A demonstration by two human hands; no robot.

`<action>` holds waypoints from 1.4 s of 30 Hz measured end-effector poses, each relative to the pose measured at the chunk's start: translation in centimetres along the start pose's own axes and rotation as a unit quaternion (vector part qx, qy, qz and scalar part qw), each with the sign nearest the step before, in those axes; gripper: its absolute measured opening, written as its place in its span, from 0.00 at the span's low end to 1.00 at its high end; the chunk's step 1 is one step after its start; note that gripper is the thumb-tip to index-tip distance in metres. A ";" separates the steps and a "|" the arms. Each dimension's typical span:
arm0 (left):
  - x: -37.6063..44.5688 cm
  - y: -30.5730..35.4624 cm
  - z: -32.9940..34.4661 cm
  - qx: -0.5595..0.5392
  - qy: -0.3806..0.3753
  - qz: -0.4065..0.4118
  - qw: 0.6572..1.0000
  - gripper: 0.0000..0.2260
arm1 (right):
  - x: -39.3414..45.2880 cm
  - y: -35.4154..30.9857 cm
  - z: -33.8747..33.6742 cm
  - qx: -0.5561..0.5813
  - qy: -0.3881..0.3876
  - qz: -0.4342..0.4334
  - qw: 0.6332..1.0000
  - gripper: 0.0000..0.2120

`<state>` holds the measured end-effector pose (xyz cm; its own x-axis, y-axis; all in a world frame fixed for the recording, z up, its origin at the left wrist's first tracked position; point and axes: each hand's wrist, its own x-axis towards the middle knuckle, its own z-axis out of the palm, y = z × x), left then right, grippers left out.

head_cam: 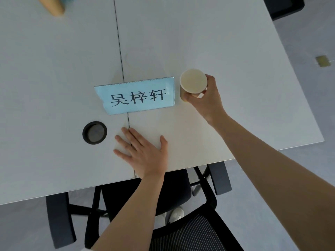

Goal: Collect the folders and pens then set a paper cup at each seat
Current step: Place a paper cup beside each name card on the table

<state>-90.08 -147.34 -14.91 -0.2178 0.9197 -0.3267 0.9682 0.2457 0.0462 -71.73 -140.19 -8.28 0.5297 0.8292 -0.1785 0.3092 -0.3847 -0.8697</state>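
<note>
The right hand wraps its fingers around an upright paper cup — standing on the white tabletop, just beside the blue name card. The left hand lies flat — fingers spread wide, palm down, holding nothing, near the tabletop's front edge.

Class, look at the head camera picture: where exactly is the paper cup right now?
The paper cup stands upright on the white table, held by the right hand, just right of the blue name card.
</note>
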 end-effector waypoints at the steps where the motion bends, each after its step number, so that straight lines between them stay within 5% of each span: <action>1: 0.0 0.0 0.1 0.000 0.002 0.000 1.000 0.44 | 0.1 -0.1 0.0 0.002 0.001 -0.001 1.000 0.35; 15: -0.1 0.1 0.0 -0.007 0.004 -0.003 1.000 0.44 | -0.9 1.0 -0.4 -0.004 -0.052 0.029 0.998 0.41; 20: -0.1 -0.2 -0.8 -0.016 -0.017 0.018 1.000 0.43 | -4.5 3.2 -3.1 -0.080 -0.025 0.089 0.993 0.31; 28: -0.7 -1.5 -2.3 -0.017 -0.058 0.058 0.996 0.39 | -15.5 5.1 -8.0 -0.051 -0.015 0.135 0.989 0.19; 35: -8.4 -1.1 -2.3 -0.074 -0.058 0.164 0.982 0.29 | -23.5 7.8 -14.3 -0.042 -0.020 0.167 0.985 0.13; 42: -21.3 6.3 -2.9 -0.219 -0.053 0.257 0.940 0.16 | -28.4 13.9 -24.3 -0.015 0.003 0.199 0.980 0.12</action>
<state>-79.72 -164.47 -4.94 0.3008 0.9211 -0.2470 0.7943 -0.0986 0.5995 -63.33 -178.95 -4.10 0.6170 0.6093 -0.4981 0.1008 -0.6889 -0.7179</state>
